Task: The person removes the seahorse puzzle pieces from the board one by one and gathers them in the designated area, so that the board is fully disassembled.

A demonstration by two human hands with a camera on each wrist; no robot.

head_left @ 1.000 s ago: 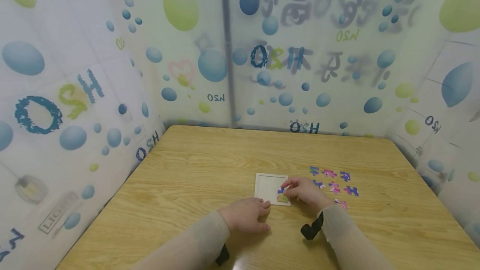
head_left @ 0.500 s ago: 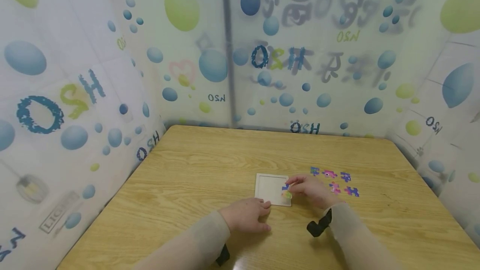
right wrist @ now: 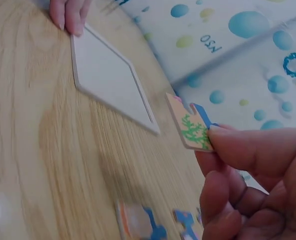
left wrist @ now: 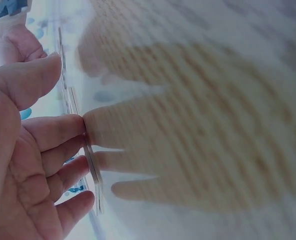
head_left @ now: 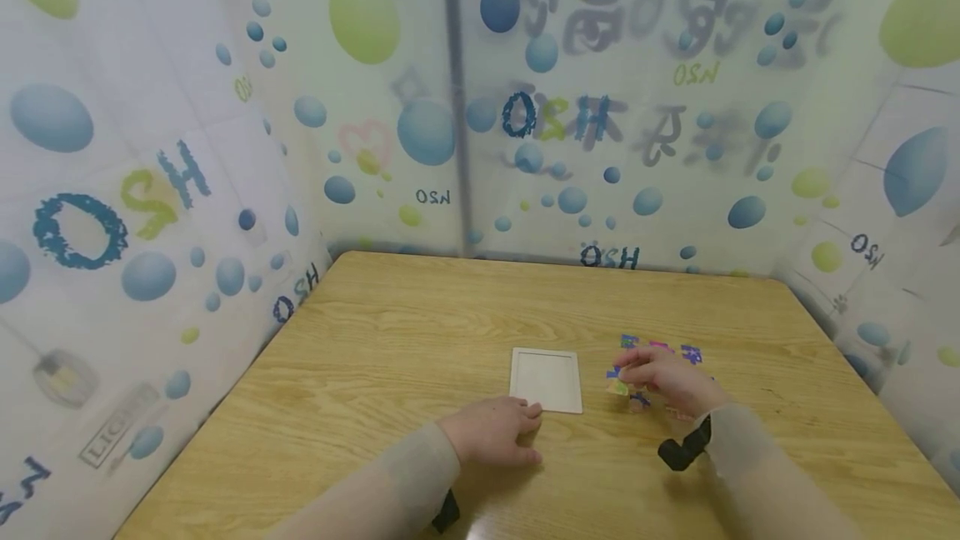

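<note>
A jigsaw puzzle piece [right wrist: 190, 127], sandy with a green plant print and a blue part, is pinched between thumb and finger of my right hand [head_left: 671, 382]. That hand holds it above the table, to the right of a square white puzzle tray [head_left: 546, 377]. The tray lies flat with a raised rim and no piece in it. My left hand [head_left: 491, 432] rests at the tray's near left edge, its fingertips touching the rim. In the left wrist view its fingers [left wrist: 57, 132] are extended and loosely spread.
Several loose puzzle pieces lie on the wooden table [head_left: 405, 340] under and behind my right hand, including a blue one [head_left: 692, 353]; the hand hides some. A patterned curtain [head_left: 390, 215] stands behind the table and along both sides.
My right hand has lifted the puzzle piece out of the tray's lower right corner and carried it right, towards the loose pieces. The left hand and tray stay in place.
</note>
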